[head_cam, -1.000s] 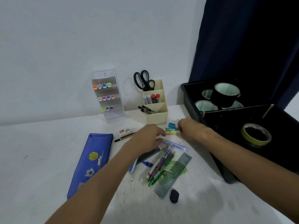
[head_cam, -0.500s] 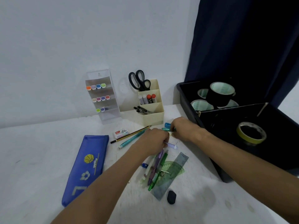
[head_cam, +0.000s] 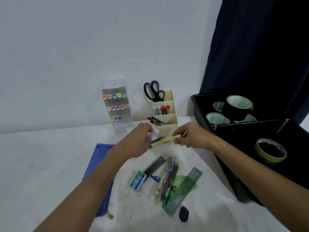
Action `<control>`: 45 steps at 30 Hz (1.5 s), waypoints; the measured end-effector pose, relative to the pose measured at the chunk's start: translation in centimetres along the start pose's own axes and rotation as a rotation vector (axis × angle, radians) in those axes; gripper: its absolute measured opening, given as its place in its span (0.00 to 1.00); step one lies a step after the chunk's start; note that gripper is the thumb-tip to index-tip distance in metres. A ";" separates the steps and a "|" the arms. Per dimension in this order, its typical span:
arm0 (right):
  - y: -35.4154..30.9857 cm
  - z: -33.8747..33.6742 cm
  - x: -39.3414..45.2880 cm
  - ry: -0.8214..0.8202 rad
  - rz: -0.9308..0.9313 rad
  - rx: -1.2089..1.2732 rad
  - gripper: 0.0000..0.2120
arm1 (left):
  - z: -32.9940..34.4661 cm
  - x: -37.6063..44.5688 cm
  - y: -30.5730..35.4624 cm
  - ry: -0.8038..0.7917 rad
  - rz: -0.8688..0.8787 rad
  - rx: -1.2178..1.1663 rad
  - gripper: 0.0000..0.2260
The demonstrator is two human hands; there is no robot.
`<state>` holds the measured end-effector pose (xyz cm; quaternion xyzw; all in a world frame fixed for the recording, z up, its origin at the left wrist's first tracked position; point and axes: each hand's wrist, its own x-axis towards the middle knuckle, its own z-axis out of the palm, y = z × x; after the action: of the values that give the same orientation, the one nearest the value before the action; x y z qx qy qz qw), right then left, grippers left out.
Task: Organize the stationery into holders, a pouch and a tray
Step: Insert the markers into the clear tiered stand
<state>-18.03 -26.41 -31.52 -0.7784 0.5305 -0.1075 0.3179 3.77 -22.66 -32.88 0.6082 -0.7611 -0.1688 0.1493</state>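
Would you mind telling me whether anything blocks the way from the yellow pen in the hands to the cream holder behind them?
Nothing visible does: the yellow pen, gripped by the left hand and right hand, sits just before the cream holder, with only bare table between.

Two bare forearms — no sleeves, watch or rings — each ending in a bare hand.

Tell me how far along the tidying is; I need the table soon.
Partly done. Scissors and pens stand in the cream holder, markers fill the clear rack, tape rolls sit in the black tray. The left hand and right hand are lifting a bundle of pens. The staple box, rulers, eraser remain loose; the blue pouch lies flat.
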 end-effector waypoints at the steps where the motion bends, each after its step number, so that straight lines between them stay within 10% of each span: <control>1: -1.0 -0.1 0.1 0.015 -0.031 0.032 0.09 | -1.4 -0.3 -0.4 0.070 -0.040 -0.067 0.05; 5: -5.4 0.1 0.6 0.158 -0.207 0.071 0.11 | -6.1 -1.3 -1.2 0.351 -0.083 -0.126 0.21; 16: -11.1 3.7 6.1 0.359 -0.438 -0.097 0.10 | -7.2 -1.8 -5.5 0.778 -0.020 -0.020 0.05; 45: -11.0 10.1 14.2 0.262 -0.326 -0.156 0.11 | -3.0 3.8 -10.4 0.400 -0.302 0.199 0.10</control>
<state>1.29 -32.65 -35.00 -0.8554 0.4413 -0.2165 0.1634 13.38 -28.69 -34.69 0.7477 -0.6302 0.0099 0.2092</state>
